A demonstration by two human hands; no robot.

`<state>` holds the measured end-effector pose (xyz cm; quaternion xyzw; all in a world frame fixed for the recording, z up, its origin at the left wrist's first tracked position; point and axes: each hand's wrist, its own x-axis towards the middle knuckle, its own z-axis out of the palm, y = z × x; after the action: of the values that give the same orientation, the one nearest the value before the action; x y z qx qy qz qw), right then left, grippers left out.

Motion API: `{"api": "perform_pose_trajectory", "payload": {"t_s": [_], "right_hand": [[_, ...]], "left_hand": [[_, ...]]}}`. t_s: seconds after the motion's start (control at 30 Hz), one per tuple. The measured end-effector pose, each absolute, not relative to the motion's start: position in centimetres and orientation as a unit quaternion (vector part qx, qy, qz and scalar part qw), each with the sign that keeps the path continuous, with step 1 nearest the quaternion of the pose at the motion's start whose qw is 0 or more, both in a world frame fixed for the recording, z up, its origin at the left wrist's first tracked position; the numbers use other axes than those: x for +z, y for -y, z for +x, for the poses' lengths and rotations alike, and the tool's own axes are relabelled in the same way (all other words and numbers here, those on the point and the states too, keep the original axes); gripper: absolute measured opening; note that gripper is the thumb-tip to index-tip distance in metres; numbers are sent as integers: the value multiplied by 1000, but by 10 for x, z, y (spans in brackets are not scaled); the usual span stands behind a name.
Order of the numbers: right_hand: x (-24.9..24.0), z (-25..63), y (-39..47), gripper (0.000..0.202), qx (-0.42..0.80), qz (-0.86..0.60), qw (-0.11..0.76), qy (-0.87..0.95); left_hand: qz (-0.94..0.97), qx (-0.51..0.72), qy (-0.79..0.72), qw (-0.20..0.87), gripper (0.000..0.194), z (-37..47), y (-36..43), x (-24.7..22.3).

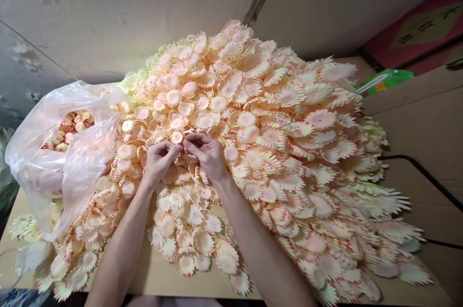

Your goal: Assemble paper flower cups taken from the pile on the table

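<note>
A large heap of pale cream and pink flower-shaped pieces (285, 138) with fringed edges and small red marks covers most of the table. My left hand (161, 155) and my right hand (206, 152) are close together over the heap's middle. A small round flower piece (176, 137) with a red centre shows at the left fingertips, and the left thumb and fingers are pinched on its edge. The right thumb and forefinger are pressed together just to its right; what lies between them is too small to make out.
An open, translucent plastic bag (87, 162) with small round buds (77, 123) stands at the left. The wooden table (170, 278) shows in front. A cardboard box (419, 143), a black cable (430, 176) and a green packet (388, 80) are at the right.
</note>
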<state>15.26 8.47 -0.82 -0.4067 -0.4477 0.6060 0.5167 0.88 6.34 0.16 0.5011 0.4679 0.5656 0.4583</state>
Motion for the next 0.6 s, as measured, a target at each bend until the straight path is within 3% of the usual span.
{"api": "perform_pose_trajectory", "payload": {"t_s": [0.33, 0.5, 0.6], "right_hand": [[-9, 138, -79, 35, 497, -448, 549, 501], [-6, 141, -77, 31, 490, -465, 576, 460], [-7, 143, -76, 26, 489, -448, 585, 467]], "left_hand": [[566, 541, -403, 474, 76, 8, -62, -3], [517, 566, -469, 438, 44, 12, -61, -3], [472, 601, -491, 418, 43, 14, -61, -5]]}}
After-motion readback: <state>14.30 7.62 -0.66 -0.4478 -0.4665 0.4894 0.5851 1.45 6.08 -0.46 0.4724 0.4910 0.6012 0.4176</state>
